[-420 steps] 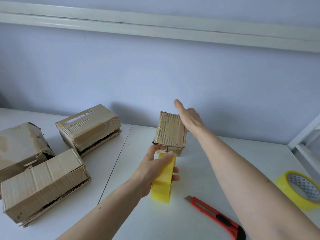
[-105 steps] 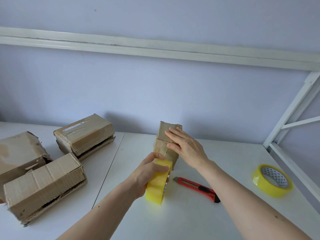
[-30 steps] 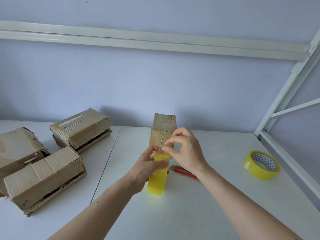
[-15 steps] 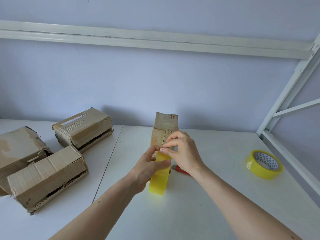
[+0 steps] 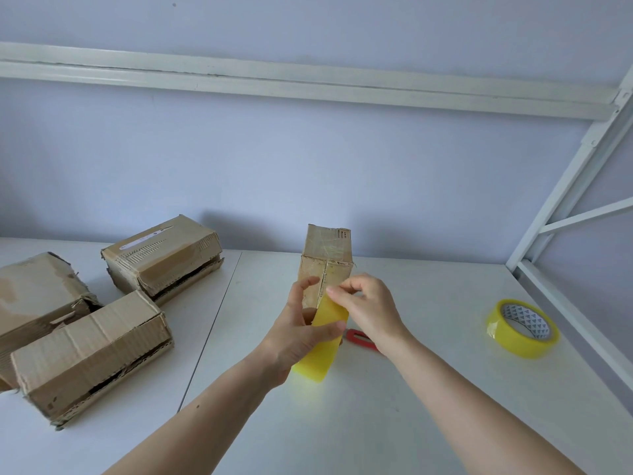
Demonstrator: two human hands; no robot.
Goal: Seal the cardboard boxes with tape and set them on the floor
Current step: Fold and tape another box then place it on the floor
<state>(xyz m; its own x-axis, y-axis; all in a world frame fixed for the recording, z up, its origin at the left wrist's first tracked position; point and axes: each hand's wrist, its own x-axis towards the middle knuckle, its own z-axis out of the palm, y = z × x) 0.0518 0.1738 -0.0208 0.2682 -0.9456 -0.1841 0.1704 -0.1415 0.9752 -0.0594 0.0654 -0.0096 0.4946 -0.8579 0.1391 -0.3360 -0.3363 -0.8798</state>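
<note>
A small cardboard box [image 5: 327, 258] stands on end in the middle of the white table [image 5: 428, 389]. Just in front of it my left hand [image 5: 296, 337] grips a yellow tape roll [image 5: 322, 347] held on edge. My right hand [image 5: 368, 308] pinches at the top of the roll, where the tape's end lies; whether the end is lifted I cannot tell. Three more cardboard boxes lie at the left: one at the back [image 5: 164, 257], one at the front [image 5: 90, 354], one at the far left [image 5: 34, 296].
A second yellow tape roll [image 5: 522, 327] lies flat at the right. A red utility knife [image 5: 359, 338] lies partly hidden behind my right wrist. A white metal frame [image 5: 561, 200] rises along the table's right edge. A wall stands close behind.
The box was turned from lying flat to standing on end. My right hand left the box and now pinches the top of the roll. The view has shifted slightly.
</note>
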